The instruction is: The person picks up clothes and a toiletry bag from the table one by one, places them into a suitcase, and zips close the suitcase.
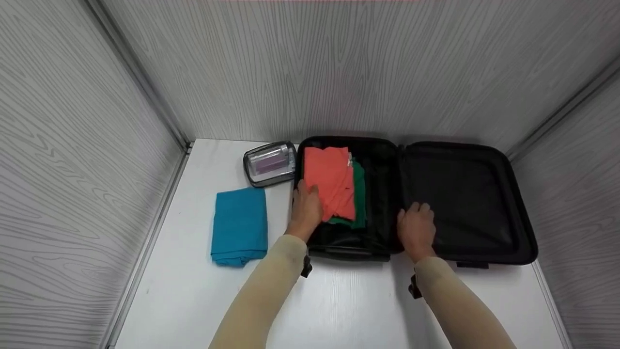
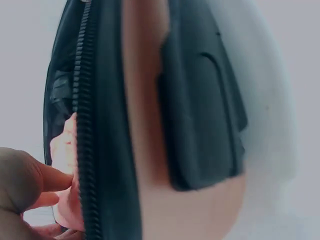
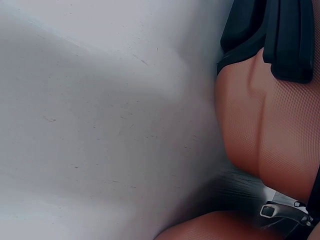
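An open suitcase [image 1: 378, 194] with black lining lies on the table, its orange shell [image 3: 280, 125] showing in the right wrist view. A folded coral garment [image 1: 327, 169] lies in its left half, on top of a green garment [image 1: 359, 194]. My left hand [image 1: 306, 211] reaches over the left rim and touches the lower left of the coral garment, as the left wrist view also shows. At the middle of the suitcase, my right hand [image 1: 417, 228] rests at the inner edge of the right half; its fingertips are partly hidden.
Left of the suitcase lies a folded blue cloth [image 1: 240, 225]. Behind it, a clear pouch [image 1: 270, 164] with black edging and purple contents stands close against the suitcase. Grey wood-patterned walls [image 1: 310, 68] enclose the white table [image 1: 339, 310] at the back and both sides.
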### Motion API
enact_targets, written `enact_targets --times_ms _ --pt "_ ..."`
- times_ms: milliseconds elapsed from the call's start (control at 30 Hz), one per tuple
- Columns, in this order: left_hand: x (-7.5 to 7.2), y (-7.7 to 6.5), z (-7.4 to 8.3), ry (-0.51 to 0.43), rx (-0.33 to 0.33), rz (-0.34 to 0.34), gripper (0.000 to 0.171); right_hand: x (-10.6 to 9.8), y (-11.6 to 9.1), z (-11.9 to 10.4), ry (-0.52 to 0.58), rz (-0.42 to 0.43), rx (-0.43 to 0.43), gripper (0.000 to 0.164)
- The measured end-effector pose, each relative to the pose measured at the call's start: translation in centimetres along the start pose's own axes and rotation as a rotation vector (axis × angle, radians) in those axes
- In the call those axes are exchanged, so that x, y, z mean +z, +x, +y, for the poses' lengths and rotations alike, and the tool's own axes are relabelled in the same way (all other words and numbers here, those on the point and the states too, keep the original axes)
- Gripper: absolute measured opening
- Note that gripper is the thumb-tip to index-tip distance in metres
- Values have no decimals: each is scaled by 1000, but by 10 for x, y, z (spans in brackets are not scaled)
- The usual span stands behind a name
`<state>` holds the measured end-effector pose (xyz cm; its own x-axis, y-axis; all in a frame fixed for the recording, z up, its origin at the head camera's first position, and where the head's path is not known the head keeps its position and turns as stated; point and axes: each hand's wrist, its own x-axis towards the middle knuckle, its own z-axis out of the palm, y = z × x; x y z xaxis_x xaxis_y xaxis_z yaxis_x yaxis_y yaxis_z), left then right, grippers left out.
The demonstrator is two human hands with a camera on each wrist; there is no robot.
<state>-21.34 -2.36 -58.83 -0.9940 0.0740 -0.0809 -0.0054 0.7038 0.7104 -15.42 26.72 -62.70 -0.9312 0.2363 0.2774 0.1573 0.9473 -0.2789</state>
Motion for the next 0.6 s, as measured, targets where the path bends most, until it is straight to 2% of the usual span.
enact_targets --times_ms 100,167,300,367,600 --pt "2 -4 0 373 179 0 31 0 0 0 11 16 -3 36" --pt "4 -6 -1 466 215 -17 35 0 0 0 18 11 4 36" --pt "8 -9 -4 526 256 -28 54 0 0 0 19 -4 17 37" --pt "9 -9 -6 528 261 -28 57 0 0 0 21 -3 19 37" --pt "8 -11 -11 539 268 -27 49 0 0 0 35 -15 22 38"
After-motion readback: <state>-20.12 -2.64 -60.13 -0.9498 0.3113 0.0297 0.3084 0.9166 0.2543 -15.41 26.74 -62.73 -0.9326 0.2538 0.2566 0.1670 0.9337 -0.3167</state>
